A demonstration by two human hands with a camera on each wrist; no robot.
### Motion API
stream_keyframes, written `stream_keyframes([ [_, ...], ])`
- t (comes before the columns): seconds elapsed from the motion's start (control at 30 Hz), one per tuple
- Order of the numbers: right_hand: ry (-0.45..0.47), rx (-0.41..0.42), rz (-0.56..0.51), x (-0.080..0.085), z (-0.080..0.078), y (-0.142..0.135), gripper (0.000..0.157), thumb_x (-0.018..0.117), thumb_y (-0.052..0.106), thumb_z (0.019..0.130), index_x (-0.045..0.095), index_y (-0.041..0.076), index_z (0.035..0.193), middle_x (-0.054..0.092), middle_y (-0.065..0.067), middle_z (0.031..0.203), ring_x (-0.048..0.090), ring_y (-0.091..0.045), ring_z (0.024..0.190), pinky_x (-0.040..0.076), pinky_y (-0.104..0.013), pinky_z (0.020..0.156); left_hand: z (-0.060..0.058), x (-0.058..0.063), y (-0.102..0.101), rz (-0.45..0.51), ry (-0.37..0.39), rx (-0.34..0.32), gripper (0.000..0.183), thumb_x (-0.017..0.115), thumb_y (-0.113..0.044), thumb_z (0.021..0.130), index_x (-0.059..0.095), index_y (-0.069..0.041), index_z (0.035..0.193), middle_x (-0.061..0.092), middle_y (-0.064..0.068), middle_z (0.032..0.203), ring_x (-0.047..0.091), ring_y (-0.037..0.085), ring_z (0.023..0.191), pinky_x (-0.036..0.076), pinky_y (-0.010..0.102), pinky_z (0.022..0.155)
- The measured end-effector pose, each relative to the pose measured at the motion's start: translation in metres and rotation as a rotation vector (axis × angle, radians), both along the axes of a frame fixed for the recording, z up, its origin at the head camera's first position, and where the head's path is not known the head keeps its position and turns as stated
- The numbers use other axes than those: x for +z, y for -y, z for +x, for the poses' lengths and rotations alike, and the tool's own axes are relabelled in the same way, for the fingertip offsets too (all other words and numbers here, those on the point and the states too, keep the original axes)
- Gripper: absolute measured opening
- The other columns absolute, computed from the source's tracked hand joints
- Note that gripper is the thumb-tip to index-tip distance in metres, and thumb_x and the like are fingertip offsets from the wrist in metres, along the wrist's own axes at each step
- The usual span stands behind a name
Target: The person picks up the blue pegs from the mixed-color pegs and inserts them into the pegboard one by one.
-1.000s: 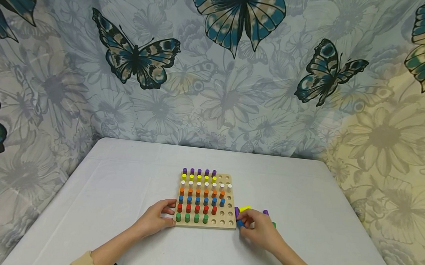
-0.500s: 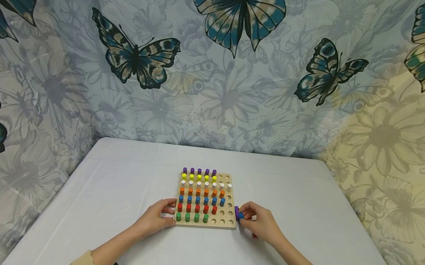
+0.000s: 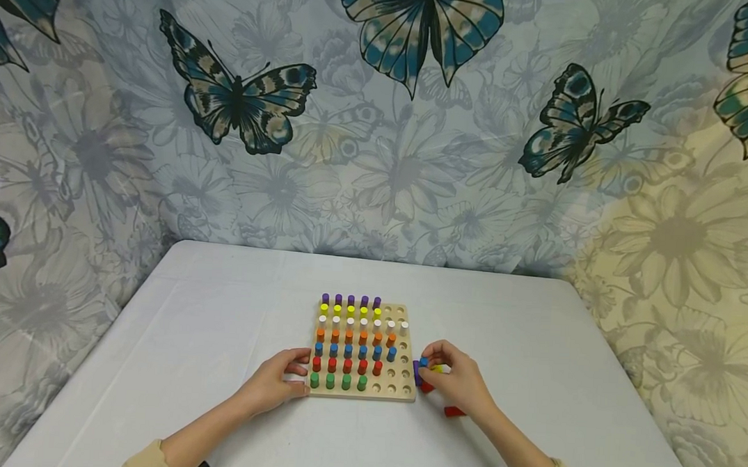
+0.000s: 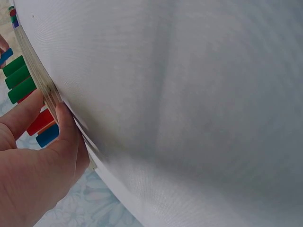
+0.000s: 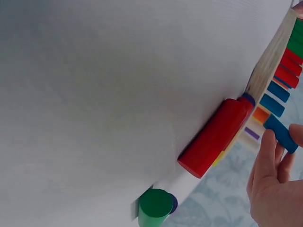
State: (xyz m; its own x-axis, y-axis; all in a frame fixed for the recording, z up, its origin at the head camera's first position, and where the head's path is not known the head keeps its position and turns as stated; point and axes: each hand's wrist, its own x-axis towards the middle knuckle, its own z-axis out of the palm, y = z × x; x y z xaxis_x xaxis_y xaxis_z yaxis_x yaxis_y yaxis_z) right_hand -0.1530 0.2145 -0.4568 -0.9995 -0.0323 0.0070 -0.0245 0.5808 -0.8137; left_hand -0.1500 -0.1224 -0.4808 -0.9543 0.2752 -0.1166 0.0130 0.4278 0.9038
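A wooden pegboard [image 3: 399,381] lies on the table with rows of purple, yellow, white, orange, blue, red and green pegs standing in it. Bare holes show toward its right side. My left hand [image 3: 276,379] holds the board at its left edge near the front corner, thumb and fingers against the wood. Just right of the board, my right hand [image 3: 458,383] pinches a blue peg [image 5: 281,134] between thumb and fingers, raised off the table. Under and beside that hand lie loose pegs: a purple one [image 3: 416,373] against the board's edge, a red one [image 3: 454,411] and others partly hidden.
A green peg [image 5: 155,208] and a large-looking red peg [image 5: 215,139] show close up in the right wrist view. White cloth covers the table [image 3: 220,310]. Behind it hangs a butterfly-patterned backdrop [image 3: 402,172].
My right hand has lifted the blue peg from among the loose pegs and moved slightly up beside the board. Red pegs now show beneath it. My left hand stays put.
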Motion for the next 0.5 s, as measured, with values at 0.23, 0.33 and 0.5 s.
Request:
stream_keyframes([
  [0.23,-0.010,0.005,-0.031,0.000,-0.009,0.006,0.023,0.076,0.005,0.080,0.062,0.012,0.096,0.064,0.001,0.090,0.060,-0.016,0.090,0.050,-0.026,0.073,0.000,0.002,0.000,-0.014,-0.003,0.002,0.067,0.079,0.001,0.076,0.050,0.005,0.135,0.059,0.010,0.123,0.059,0.022,0.103,0.051,0.028,0.080],
  [0.33,-0.030,0.023,-0.022,0.000,-0.012,0.009,0.022,0.077,0.005,0.081,0.062,0.010,0.096,0.064,0.000,0.090,0.061,-0.015,0.089,0.050,-0.028,0.077,0.000,0.003,0.000,-0.015,-0.001,0.005,0.067,0.079,0.001,0.076,0.050,0.005,0.135,0.059,0.011,0.123,0.059,0.023,0.103,0.051,0.029,0.079],
  [0.5,-0.034,0.040,-0.017,-0.003,-0.019,0.011,0.023,0.077,0.003,0.080,0.062,0.010,0.096,0.065,0.000,0.090,0.062,-0.015,0.088,0.050,-0.029,0.076,-0.001,0.001,0.000,-0.013,-0.001,-0.003,0.067,0.080,0.000,0.076,0.049,0.005,0.136,0.058,0.011,0.124,0.059,0.023,0.104,0.051,0.028,0.079],
])
